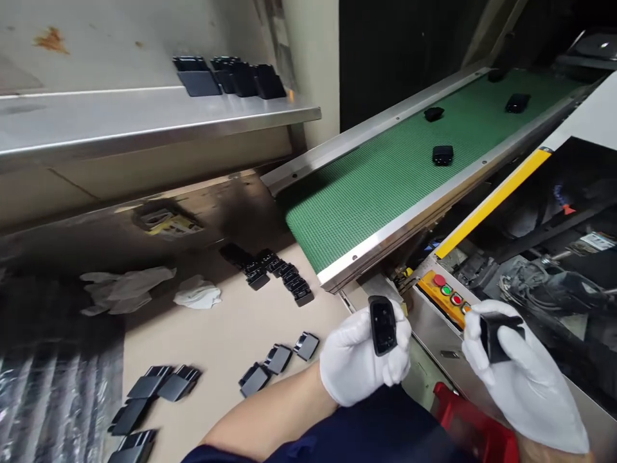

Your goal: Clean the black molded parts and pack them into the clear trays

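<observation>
My left hand (pixel 357 360), in a white glove, is closed around a black plastic part (pixel 383 326), whose hollow inner side faces up toward me. Off to the right, my right hand (pixel 527 379), also gloved in white, grips another black plastic part (pixel 496 337) between thumb and fingers. The two hands are apart, in front of the lower end of a green conveyor belt (pixel 357 212). On the table left of my left hand lie several similar black parts (pixel 278 359).
Several black parts (pixel 442 155) sit on the belt. Others stand on a metal shelf (pixel 144 119). Crumpled white gloves (pixel 197 292) and more black parts (pixel 289 280) lie on the table (pixel 202 341). A yellow button box (pixel 446 296) and a red bin (pixel 475 421) are at the right.
</observation>
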